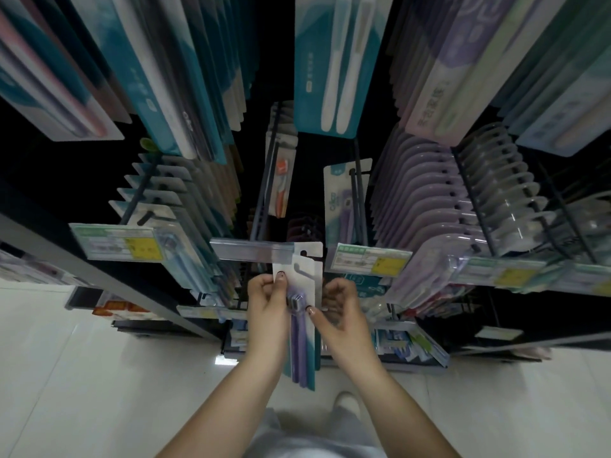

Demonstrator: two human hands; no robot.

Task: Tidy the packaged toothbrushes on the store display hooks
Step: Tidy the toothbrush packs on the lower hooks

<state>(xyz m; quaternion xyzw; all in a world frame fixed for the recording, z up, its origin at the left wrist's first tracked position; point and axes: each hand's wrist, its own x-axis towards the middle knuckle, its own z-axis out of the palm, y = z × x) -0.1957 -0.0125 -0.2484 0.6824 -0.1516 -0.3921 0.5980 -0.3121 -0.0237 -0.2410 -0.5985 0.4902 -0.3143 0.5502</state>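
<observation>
Right now I see my left hand (268, 294) and right hand (337, 305) both pinching a toothbrush pack (302, 292) holding purple brushes, just below the clear price rail (246, 250).

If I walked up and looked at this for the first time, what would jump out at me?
Most likely the two bare hands at the centre: the left hand and the right hand both pinch a purple toothbrush pack, holding it just below a clear price rail. All around hang crowded rows of carded toothbrushes, teal packs overhead and lilac packs to the right. Yellow price tags stand out on the rails.
</observation>
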